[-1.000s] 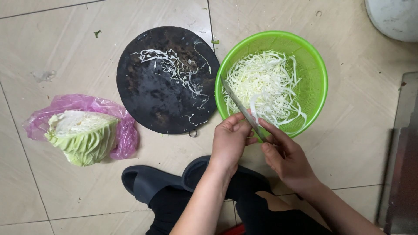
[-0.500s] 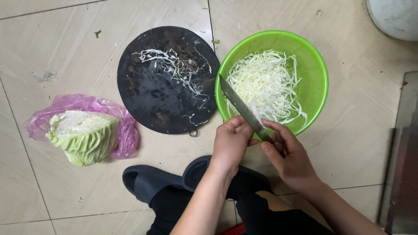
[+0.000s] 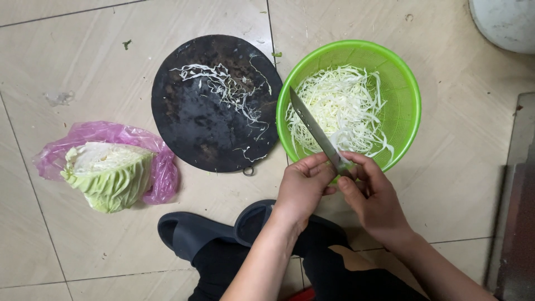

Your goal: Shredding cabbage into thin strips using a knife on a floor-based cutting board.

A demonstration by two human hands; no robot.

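1. The right hand (image 3: 374, 196) grips the handle of a kitchen knife (image 3: 315, 132), fingers curled around it at the near rim of the basket.
2. The left hand (image 3: 302, 187) meets the knife at the base of the blade, its fingers pinched against the steel beside the right hand's fingers, a few pale shreds stuck there.
3. The blade slants up and to the left from the hands, over the near-left part of a green plastic colander basket (image 3: 405, 100).
4. Shredded cabbage (image 3: 345, 108) fills the basket just beyond the hands.
5. Left of the basket and touching it, beyond the left hand, a round dark chopping board (image 3: 200, 128) lies on the tiled floor (image 3: 89, 67) with loose cabbage strands (image 3: 223, 86) scattered on it.
6. Far left of the hands, a cut cabbage half (image 3: 108, 173) rests on a pink plastic bag (image 3: 164, 173).
7. Below the hands, dark slippers (image 3: 195, 231) show on the floor.
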